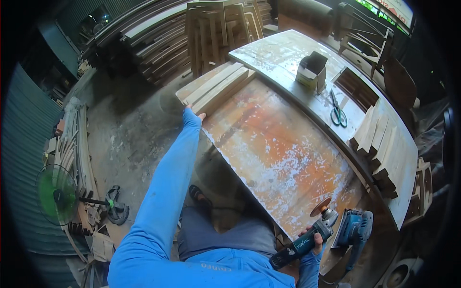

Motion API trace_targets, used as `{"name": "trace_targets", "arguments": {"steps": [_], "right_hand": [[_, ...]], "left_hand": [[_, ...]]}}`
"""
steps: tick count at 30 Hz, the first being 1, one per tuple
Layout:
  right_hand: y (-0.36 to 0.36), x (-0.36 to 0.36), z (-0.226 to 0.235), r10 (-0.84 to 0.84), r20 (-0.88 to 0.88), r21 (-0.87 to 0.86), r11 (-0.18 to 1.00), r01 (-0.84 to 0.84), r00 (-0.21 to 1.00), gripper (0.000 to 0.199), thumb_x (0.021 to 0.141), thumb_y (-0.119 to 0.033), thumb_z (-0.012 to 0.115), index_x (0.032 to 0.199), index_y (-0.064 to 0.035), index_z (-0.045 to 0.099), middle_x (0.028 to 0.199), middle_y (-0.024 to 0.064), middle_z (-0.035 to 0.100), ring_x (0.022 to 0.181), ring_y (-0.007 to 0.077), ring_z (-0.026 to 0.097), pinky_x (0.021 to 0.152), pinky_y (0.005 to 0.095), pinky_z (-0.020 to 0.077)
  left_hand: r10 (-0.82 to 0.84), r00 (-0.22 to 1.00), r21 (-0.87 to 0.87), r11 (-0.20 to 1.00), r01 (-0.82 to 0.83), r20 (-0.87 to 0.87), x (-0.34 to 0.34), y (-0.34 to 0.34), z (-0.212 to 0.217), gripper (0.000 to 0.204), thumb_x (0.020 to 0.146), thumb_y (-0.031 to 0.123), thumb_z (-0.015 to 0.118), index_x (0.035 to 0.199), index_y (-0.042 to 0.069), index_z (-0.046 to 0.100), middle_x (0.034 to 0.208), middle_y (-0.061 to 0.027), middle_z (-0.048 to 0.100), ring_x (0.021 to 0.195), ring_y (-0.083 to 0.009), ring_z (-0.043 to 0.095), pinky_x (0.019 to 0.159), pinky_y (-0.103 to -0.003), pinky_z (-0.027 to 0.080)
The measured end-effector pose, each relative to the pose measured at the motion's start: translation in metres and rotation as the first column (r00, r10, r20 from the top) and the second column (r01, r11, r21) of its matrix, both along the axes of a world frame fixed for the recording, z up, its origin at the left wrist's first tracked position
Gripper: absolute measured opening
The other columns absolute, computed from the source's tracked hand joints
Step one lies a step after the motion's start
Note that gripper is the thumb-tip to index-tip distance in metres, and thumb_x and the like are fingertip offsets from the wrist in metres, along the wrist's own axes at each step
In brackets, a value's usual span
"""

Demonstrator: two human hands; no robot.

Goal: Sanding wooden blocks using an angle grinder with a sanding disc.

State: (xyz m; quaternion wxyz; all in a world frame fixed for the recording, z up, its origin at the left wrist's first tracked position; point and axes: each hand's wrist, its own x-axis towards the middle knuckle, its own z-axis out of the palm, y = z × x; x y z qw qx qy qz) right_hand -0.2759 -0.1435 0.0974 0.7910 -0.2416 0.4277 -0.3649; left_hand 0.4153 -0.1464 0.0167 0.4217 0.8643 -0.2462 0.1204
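My left hand (193, 113) is stretched out to the far left corner of a paint-worn work table. It grips the near end of a pale wooden piece (223, 91), thumb on one side and fingers on the other. More pale wooden strips (206, 85) lie alongside that piece. Low on the right, my right hand (314, 242) is wrapped round the body of an angle grinder (300, 247). The grinder's brown disc (321, 206) points up over the table's near right corner. Beside it rests a teal power sander (353, 230).
A raised white tabletop (269, 48) runs behind, bearing an open cardboard box (312, 69), green-handled scissors (338, 113) and several wooden blocks (379, 139). Stacked lumber (163, 48) and wooden frames (211, 36) stand at the back. A green fan (56, 194) stands on the left.
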Motion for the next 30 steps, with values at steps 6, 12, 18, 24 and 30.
{"name": "trace_targets", "arguments": {"steps": [6,12,18,24,30], "right_hand": [[0.000,0.003,0.000,-0.049,-0.053,0.015,0.999,0.050,0.997,0.061,0.075,-0.041,0.079,0.115,0.0003,0.057,0.092,0.0132,0.066,0.083,0.0282,0.067,0.079,0.0388,0.0585],[-0.006,0.004,-0.007,0.005,0.018,0.024,1.000,-0.005,1.000,0.056,0.079,-0.039,0.077,0.115,-0.0019,0.057,0.090,0.0129,0.066,0.081,0.0273,0.066,0.078,0.0392,0.0578],[-0.005,0.016,-0.001,0.069,0.071,0.033,0.997,-0.071,0.995,0.052,0.081,-0.039,0.075,0.115,-0.0022,0.058,0.091,0.0119,0.067,0.083,0.0259,0.066,0.080,0.0385,0.0572],[0.007,0.017,0.009,0.112,0.049,-0.033,0.993,-0.110,0.993,0.054,0.081,-0.040,0.076,0.115,-0.0026,0.058,0.090,0.0113,0.067,0.084,0.0250,0.066,0.081,0.0383,0.0572],[0.013,-0.014,-0.018,0.125,0.220,-0.013,0.992,-0.125,0.968,0.054,0.083,-0.043,0.073,0.116,-0.0039,0.056,0.095,0.0100,0.063,0.086,0.0244,0.064,0.073,0.0383,0.0586]], "left_hand": [[-0.151,0.986,0.114,0.983,0.143,0.066,-0.052,-0.013,-0.001,0.052,0.069,0.026,0.090,0.105,-0.001,0.063,0.093,-0.0203,0.068,0.084,-0.0284,0.066,0.077,-0.040,0.053],[-0.499,0.646,-0.503,0.841,0.199,-0.578,-0.144,0.017,0.019,0.018,0.089,0.016,0.071,0.080,0.004,0.062,0.059,-0.0029,0.060,0.051,-0.0115,0.054,0.046,-0.033,0.044],[-0.546,0.558,-0.326,0.832,0.449,-0.625,-0.292,0.098,0.047,0.036,0.087,0.028,0.074,0.106,-0.002,0.065,0.089,-0.0074,0.069,0.080,-0.0139,0.063,0.073,-0.031,0.053],[-0.432,0.338,-0.285,0.869,0.404,-0.836,-0.360,0.104,-0.013,0.063,0.089,0.038,0.075,0.132,-0.002,0.053,0.105,-0.0132,0.068,0.091,-0.0177,0.066,0.077,-0.033,0.055],[-0.468,-0.152,-0.480,0.740,0.471,-0.870,-0.372,0.094,-0.036,0.028,0.089,0.031,0.075,0.105,0.010,0.066,0.084,-0.0048,0.066,0.071,-0.0155,0.065,0.060,-0.033,0.057]]}}
